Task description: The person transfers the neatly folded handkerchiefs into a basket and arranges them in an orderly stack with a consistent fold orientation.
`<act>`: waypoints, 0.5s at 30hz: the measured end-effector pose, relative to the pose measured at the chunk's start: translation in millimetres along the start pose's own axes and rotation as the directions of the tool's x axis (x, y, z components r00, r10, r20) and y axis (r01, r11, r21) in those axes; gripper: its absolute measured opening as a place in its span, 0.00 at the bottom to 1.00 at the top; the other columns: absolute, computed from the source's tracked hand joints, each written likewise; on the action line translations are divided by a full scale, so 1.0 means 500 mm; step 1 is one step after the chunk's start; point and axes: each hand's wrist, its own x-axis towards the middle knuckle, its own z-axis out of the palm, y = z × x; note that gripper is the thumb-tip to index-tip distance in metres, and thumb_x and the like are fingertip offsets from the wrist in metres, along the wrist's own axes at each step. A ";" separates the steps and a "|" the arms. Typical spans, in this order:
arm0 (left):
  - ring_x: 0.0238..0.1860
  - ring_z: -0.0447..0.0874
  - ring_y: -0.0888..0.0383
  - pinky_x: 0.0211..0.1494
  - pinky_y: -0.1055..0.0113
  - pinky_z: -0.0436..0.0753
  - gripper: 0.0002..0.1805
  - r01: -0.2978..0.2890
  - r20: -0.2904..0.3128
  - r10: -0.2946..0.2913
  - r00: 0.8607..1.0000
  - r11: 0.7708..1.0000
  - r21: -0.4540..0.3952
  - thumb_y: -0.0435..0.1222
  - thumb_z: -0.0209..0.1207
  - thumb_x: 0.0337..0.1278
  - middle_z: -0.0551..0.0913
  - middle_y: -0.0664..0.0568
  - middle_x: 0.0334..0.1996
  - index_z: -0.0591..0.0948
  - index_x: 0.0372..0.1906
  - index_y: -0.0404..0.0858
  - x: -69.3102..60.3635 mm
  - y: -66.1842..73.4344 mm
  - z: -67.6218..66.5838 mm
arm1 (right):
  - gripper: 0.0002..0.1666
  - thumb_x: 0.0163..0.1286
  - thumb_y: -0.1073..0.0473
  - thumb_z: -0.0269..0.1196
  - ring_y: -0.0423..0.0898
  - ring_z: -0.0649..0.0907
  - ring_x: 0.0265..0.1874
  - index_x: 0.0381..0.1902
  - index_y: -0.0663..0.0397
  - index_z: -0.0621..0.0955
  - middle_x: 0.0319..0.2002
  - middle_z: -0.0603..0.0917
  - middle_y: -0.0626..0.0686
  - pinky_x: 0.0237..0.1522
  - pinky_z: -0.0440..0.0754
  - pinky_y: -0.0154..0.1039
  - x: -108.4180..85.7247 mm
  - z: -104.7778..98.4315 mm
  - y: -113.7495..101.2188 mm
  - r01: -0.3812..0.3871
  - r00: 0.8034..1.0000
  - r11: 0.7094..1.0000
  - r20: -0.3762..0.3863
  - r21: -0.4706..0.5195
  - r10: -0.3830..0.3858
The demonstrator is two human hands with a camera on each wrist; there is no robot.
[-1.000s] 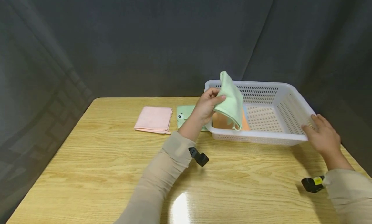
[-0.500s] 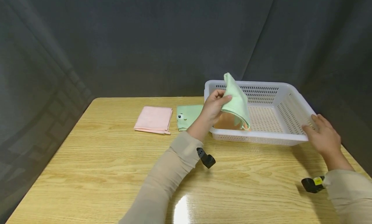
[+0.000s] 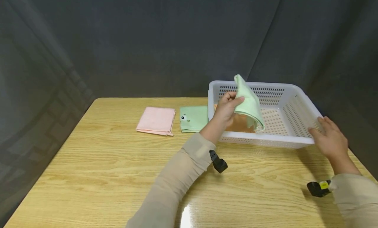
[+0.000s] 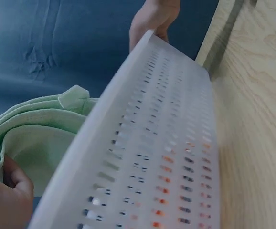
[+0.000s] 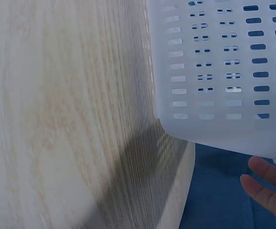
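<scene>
My left hand (image 3: 226, 111) pinches a folded light green towel (image 3: 249, 104) between thumb and fingers and holds it above the left half of a white plastic basket (image 3: 265, 137). One corner of the towel points up, and its layered folded edge hangs down over the inside. In the left wrist view the towel (image 4: 42, 129) shows its curved layers beside the basket wall. My right hand (image 3: 330, 139) grips the basket's rim at the right front corner. In the basket's left end lies an orange cloth (image 3: 240, 124), partly hidden by my left hand and the towel.
A folded pink towel (image 3: 156, 120) lies on the wooden table (image 3: 118, 175) left of the basket. Between them lies another folded green towel (image 3: 195, 118) with an eye-like decoration. The basket's right end reaches the table's right edge. A dark curtain (image 3: 147, 44) hangs behind.
My left hand has moved rightward over the basket with the green towel, uncovering more of the green towel on the table. My right hand has stayed at the basket corner.
</scene>
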 end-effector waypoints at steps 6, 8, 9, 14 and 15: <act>0.25 0.73 0.61 0.29 0.74 0.74 0.08 0.016 -0.023 -0.017 1.000 0.999 -0.039 0.23 0.52 0.50 0.73 0.54 0.26 0.68 0.28 0.38 0.003 -0.024 0.008 | 0.36 0.66 0.50 0.40 0.67 0.43 0.60 0.63 0.67 0.46 0.63 0.41 0.66 0.54 0.40 0.63 -0.003 -0.003 0.000 -0.009 1.000 1.000 0.002 -0.005 0.009; 0.25 0.73 0.61 0.29 0.73 0.74 0.08 0.029 -0.031 -0.031 0.999 0.998 -0.050 0.24 0.52 0.51 0.72 0.53 0.26 0.68 0.28 0.39 0.004 -0.032 0.011 | 0.36 0.66 0.50 0.40 0.67 0.44 0.59 0.63 0.67 0.46 0.63 0.41 0.66 0.53 0.40 0.63 -0.004 -0.003 -0.001 -0.007 1.000 1.000 -0.001 -0.008 0.007; 0.25 0.73 0.61 0.29 0.74 0.74 0.08 0.039 -0.034 -0.041 0.999 0.998 -0.058 0.24 0.52 0.51 0.73 0.53 0.26 0.68 0.28 0.40 0.005 -0.035 0.012 | 0.36 0.66 0.50 0.40 0.67 0.44 0.59 0.63 0.68 0.47 0.63 0.42 0.66 0.53 0.40 0.63 -0.005 -0.003 -0.001 -0.005 1.000 1.000 -0.003 -0.009 0.005; 0.25 0.73 0.62 0.27 0.74 0.74 0.09 0.083 -0.038 -0.087 0.996 0.992 -0.094 0.25 0.54 0.50 0.73 0.52 0.28 0.68 0.28 0.41 0.009 -0.053 0.020 | 0.36 0.66 0.50 0.40 0.67 0.44 0.59 0.63 0.68 0.47 0.63 0.42 0.66 0.53 0.41 0.63 -0.008 -0.006 0.002 0.006 1.000 1.000 -0.002 -0.004 -0.006; 0.24 0.73 0.62 0.26 0.74 0.73 0.09 0.088 -0.036 -0.091 0.995 0.992 -0.093 0.25 0.54 0.50 0.73 0.52 0.28 0.68 0.28 0.41 0.011 -0.055 0.022 | 0.36 0.66 0.50 0.40 0.67 0.44 0.59 0.63 0.68 0.47 0.63 0.42 0.66 0.53 0.41 0.63 -0.007 -0.006 0.002 0.007 1.000 1.000 0.000 -0.002 -0.007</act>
